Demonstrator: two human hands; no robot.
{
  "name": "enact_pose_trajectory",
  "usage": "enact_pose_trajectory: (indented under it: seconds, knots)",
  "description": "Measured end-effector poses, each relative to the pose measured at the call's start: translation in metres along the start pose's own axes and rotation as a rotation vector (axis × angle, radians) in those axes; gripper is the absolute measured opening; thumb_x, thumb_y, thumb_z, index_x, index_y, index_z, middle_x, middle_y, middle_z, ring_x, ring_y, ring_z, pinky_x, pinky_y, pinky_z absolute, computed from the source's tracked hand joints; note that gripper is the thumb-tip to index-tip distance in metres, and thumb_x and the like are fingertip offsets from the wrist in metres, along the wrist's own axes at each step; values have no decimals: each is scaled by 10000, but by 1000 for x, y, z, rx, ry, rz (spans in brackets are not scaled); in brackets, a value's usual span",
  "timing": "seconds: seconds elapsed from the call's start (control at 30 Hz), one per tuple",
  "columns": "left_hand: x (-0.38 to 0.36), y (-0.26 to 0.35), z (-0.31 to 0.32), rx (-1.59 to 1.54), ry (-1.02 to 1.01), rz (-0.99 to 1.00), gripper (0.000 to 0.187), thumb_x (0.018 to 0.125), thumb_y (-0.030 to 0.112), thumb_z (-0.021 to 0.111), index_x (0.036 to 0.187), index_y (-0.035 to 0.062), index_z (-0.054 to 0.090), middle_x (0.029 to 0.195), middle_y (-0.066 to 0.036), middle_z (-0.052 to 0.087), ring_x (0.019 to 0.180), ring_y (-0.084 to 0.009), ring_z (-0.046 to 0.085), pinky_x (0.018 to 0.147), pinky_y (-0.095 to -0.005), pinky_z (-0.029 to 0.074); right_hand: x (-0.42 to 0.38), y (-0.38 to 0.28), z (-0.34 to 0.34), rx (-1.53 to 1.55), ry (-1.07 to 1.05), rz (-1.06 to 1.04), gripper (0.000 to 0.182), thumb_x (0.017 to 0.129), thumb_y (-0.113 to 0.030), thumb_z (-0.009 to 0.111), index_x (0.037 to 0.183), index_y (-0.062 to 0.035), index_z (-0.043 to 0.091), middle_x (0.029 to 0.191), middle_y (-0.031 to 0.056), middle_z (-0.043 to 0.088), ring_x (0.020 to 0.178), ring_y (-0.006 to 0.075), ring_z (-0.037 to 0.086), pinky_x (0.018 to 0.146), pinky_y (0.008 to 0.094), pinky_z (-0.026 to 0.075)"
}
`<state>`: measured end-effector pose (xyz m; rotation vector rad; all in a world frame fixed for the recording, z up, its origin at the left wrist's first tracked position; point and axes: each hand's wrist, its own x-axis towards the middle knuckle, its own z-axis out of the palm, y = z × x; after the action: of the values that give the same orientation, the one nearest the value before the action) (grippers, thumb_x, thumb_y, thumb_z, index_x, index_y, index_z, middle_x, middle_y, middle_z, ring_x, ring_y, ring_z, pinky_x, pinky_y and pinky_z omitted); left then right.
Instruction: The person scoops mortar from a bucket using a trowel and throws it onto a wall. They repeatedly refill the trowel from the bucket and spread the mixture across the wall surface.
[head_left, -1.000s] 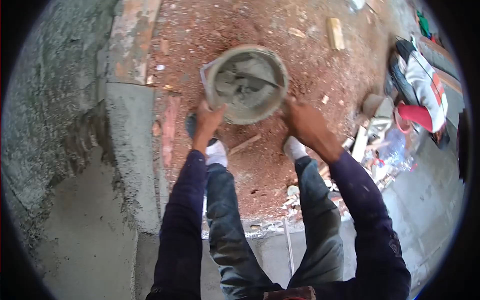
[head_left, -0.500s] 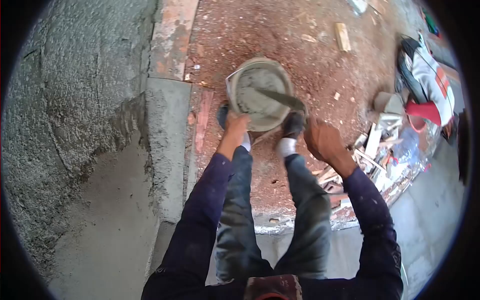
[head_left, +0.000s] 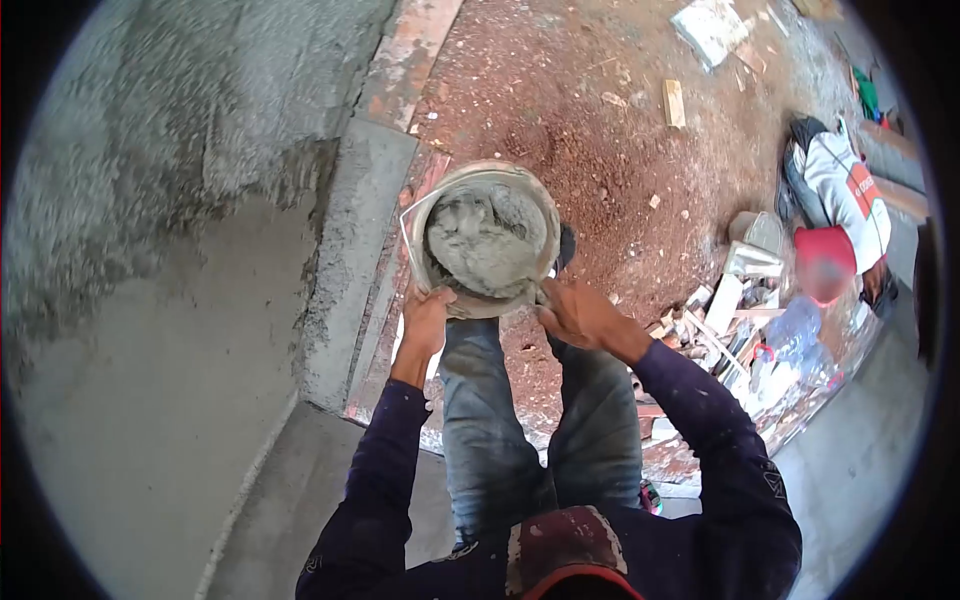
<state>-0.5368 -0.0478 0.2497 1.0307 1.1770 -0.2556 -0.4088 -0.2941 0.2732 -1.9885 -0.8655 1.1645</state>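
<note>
Left grip [head_left: 427, 318] clasps the bucket [head_left: 551, 222] near-left, right grip [head_left: 575, 313] at its near-right.

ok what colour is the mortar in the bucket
The mortar is grey, seen best in the head view.

Smeared round bucket [head_left: 484, 172], mouth up; lumpy grey mortar [head_left: 485, 242] inside

Bldg. site, unfinished: reddish dirt floor [head_left: 580, 125] w/ wood scraps [head_left: 723, 303] & clear plastic [head_left: 797, 325]; grey cement-like surface [head_left: 150, 320] at L of view, pt. rough, pt. smooth; bucket [head_left: 490, 168] of wet grey mix [head_left: 485, 245]; bare concrete [head_left: 860, 370] at R.
</note>
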Motion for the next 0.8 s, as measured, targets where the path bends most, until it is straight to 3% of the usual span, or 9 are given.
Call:
enact_pose_trajectory:
  seconds: [0.23, 0.33, 0.53, 0.6, 0.63, 0.67, 0.73, 0.77, 0.8]
  knots:
    - [-36, -16, -5, -278, 20, 85, 329, 755, -55, 613, 1069, 28, 562, 955, -52, 609, 849, -211, 613, 759, -379, 517, -20, -19, -36, -209, 28, 20, 356, 876, -236, 601, 1085, 32, 497, 639, 263, 577, 630, 485, 573, 575, 539, 464]
    - [-15, -27, -11, -334, -12, -11, 302, 748, -49, 636, 1029, 36, 566, 962, -43, 607, 880, -203, 592, 793, -366, 490, -30, -38, -42, -305, -36, 188, 384, 905, -296, 584, 1110, 17, 497, 753, 276, 611, 688, 474, 608, 619, 548, 493]
    - [0, 3, -4, -348, -4, 27, 299, 726, -53, 647, 993, 57, 570, 933, -37, 595, 897, -193, 576, 768, -349, 476, -9, -33, -14, -258, 46, 89, 379, 882, -275, 594, 1096, 27, 512, 767, 317, 590, 751, 484, 608, 643, 555, 476]
    - [1, -5, -18, -327, 43, 25, 299, 724, -50, 646, 990, 64, 571, 929, -36, 590, 888, -194, 575, 740, -355, 480, -8, -61, -6, 71, 96, 103, 371, 867, -245, 595, 1096, 37, 521, 806, 345, 573, 756, 502, 588, 652, 553, 473]
    - [6, -2, -25, -318, 52, -32, 309, 725, -52, 640, 1000, 72, 570, 934, -41, 587, 892, -204, 579, 719, -376, 490, -6, -67, 2, 99, 79, 103, 310, 863, -198, 595, 1081, 15, 539, 775, 253, 594, 660, 388, 613, 605, 455, 491]
    - [12, 3, -36, -304, 51, -90, 321, 726, -55, 635, 1010, 80, 570, 939, -47, 584, 896, -214, 584, 698, -397, 501, -6, -77, 11, 117, 96, 97, 310, 863, -198, 595, 1081, 15, 539, 775, 253, 594, 660, 388, 613, 605, 455, 491]
    - [39, -17, -75, -279, -22, -102, 365, 733, -65, 616, 1058, 89, 551, 965, -60, 579, 910, -239, 599, 700, -445, 536, -11, -95, 31, 1086, 47, 344, 258, 867, -157, 583, 1081, -18, 545, 767, 109, 562, 586, 205, 567, 559, 334, 477]
    - [47, -25, -92, -293, -10, -109, 371, 749, -53, 614, 1078, 104, 547, 949, -34, 577, 906, -210, 583, 658, -400, 516, -6, -102, 49, 1337, 95, 201, 195, 882, -133, 562, 1056, -49, 537, 781, 29, 509, 561, 90, 482, 500, 259, 435]
    - [41, -15, -101, -309, 5, -116, 377, 764, -41, 612, 1098, 119, 543, 934, -8, 574, 903, -181, 568, 616, -355, 496, -2, -116, 59, 1352, 106, 199, 195, 882, -133, 562, 1056, -49, 537, 781, 29, 509, 561, 90, 482, 500, 259, 435]
